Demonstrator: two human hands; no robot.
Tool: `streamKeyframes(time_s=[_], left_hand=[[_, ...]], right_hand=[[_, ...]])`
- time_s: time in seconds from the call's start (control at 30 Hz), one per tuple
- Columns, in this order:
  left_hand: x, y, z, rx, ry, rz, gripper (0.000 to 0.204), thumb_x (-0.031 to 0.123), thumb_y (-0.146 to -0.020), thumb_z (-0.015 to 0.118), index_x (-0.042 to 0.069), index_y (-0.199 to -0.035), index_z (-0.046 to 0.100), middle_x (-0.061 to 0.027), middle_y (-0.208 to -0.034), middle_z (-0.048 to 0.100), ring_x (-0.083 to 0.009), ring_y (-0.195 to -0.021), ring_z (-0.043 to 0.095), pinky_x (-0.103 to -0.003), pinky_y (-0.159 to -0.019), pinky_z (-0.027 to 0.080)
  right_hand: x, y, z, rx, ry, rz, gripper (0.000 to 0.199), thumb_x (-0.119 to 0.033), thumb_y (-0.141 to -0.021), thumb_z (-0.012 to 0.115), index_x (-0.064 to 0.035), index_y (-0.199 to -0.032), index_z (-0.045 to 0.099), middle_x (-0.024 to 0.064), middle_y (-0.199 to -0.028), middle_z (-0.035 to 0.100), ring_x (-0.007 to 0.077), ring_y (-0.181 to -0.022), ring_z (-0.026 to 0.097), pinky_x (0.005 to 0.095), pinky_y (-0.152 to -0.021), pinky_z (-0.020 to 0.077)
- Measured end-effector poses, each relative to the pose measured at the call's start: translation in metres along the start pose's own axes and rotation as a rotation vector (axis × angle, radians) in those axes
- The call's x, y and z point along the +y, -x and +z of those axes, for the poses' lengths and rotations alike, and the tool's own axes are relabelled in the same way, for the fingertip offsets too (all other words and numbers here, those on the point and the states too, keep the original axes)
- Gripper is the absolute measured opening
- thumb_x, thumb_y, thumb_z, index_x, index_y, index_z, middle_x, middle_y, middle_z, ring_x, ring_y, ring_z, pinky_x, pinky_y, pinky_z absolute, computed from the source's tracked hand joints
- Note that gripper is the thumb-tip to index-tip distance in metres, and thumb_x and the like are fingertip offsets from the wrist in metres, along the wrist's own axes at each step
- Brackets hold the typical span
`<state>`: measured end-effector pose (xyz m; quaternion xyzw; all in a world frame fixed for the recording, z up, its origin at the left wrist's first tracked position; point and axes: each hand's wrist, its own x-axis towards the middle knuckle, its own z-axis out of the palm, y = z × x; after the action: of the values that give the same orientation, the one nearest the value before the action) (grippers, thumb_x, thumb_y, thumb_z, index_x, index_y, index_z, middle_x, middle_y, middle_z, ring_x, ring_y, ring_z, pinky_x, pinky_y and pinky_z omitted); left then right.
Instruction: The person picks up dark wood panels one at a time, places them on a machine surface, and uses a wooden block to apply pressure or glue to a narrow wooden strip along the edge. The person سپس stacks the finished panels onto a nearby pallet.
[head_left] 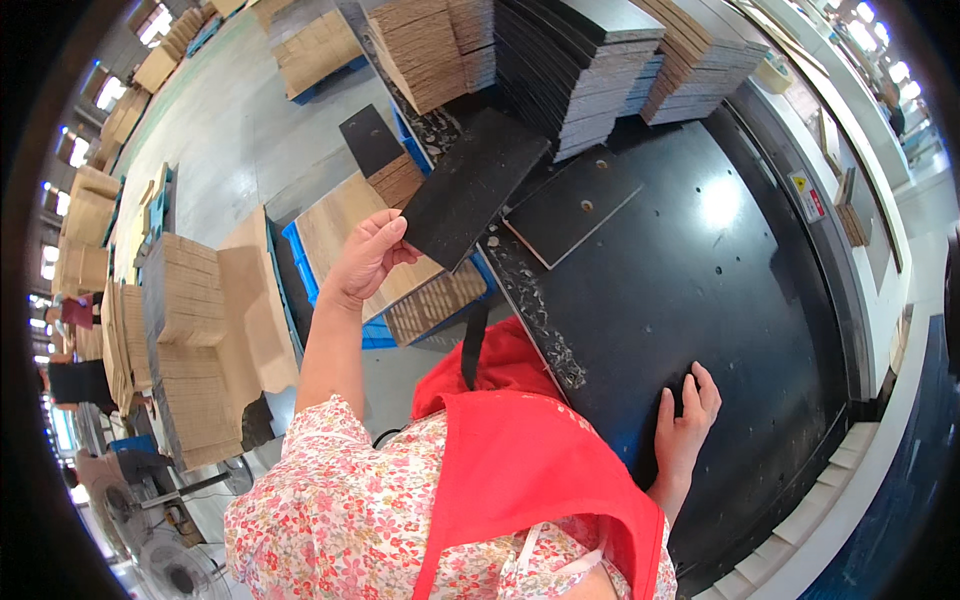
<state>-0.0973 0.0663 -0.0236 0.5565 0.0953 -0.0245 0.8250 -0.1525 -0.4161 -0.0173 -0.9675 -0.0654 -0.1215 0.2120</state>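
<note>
My left hand (366, 258) pinches the near corner of a black rectangular board (476, 188), thumb on top. The board is tilted and its far end reaches toward the stacks at the back of the black table (640, 300). My right hand (688, 412) lies on the table's near right part, fingers stretched out and holding nothing. Another dark board with two round holes (572, 212) lies flat on the table by its left edge, just right of the held board.
Tall stacks of black boards (590, 85) and brown-edged boards (432, 50) stand at the table's back. Left of the table, wood-look boards (345, 225) sit on a blue pallet (376, 334). Farther left stand more board stacks (192, 300) and a fan (175, 575). A white machine frame (845, 230) borders the right.
</note>
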Motion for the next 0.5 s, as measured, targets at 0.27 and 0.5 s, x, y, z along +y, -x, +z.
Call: streamKeyframes(time_s=[0.27,0.5], left_hand=[[-0.002,-0.011,0.120,-0.197,-0.111,-0.103,0.019,0.019,-0.096,0.067,0.004,-0.108,0.067,-0.0030,-0.091,0.070,-0.0109,-0.079,0.066,-0.026,-0.073,0.055],[-0.054,-0.039,0.221,-0.486,-0.157,-0.258,0.018,0.024,-0.099,0.065,0.006,-0.098,0.065,-0.0020,-0.088,0.068,-0.0108,-0.079,0.063,-0.026,-0.071,0.052]], right_hand=[[-0.001,0.002,0.002,0.060,-0.081,0.000,0.033,-0.002,-0.085,0.072,0.0071,-0.115,0.065,0.0173,-0.130,0.061,0.0339,-0.122,0.056,0.0430,-0.105,0.0426],[-0.013,0.007,-0.012,0.142,-0.242,0.101,0.028,-0.001,-0.090,0.067,0.0057,-0.116,0.065,0.0197,-0.116,0.066,0.0325,-0.105,0.066,0.0367,-0.093,0.0515]])
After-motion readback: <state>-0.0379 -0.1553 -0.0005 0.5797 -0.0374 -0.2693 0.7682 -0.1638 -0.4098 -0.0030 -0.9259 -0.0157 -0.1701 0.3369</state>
